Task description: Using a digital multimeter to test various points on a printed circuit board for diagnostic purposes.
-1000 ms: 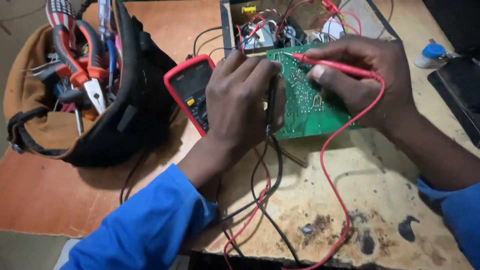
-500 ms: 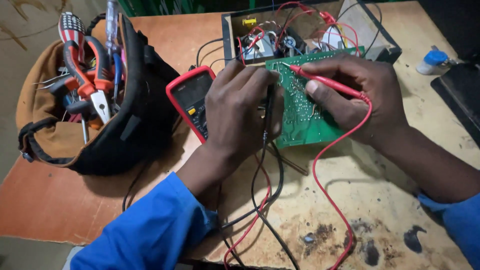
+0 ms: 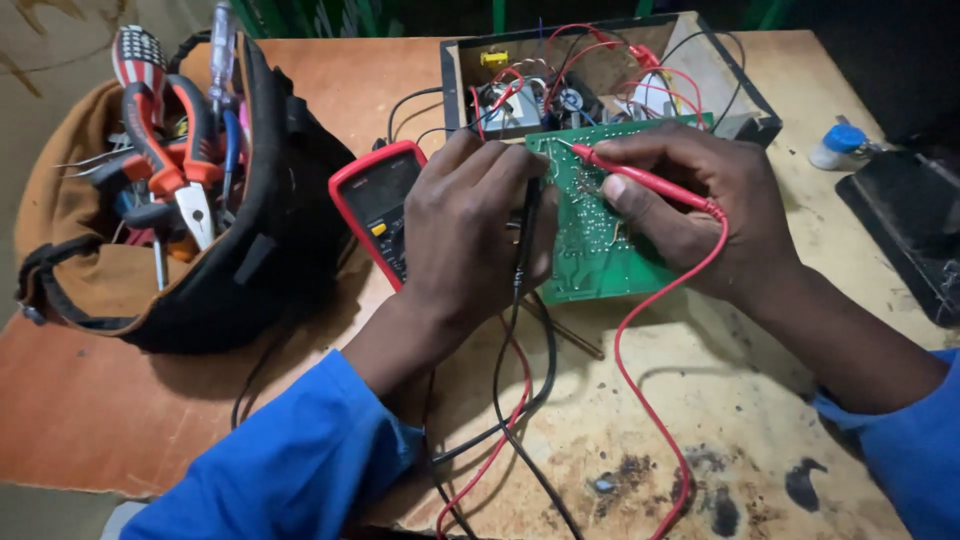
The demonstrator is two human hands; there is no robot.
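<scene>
green circuit board [image 3: 590, 250] | flat on table, solder side up | red probe [image 3: 640, 180] tip touching it

circuit board [image 3: 590, 250]: green | probe [image 3: 640, 180]: red | multimeter [image 3: 375, 205]: red casing | tool bag [image 3: 250, 250]: black, tan | sleeves [image 3: 290, 460]: blue | surface [image 3: 720, 400]: tan, dark stains

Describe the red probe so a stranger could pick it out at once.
Find the green board leaning at the open box near the table's far edge. The right hand rests on it, pinching the red probe, whose tip touches the board's upper left. Unlike the black probe in the left hand, it is red with a red lead.
</scene>
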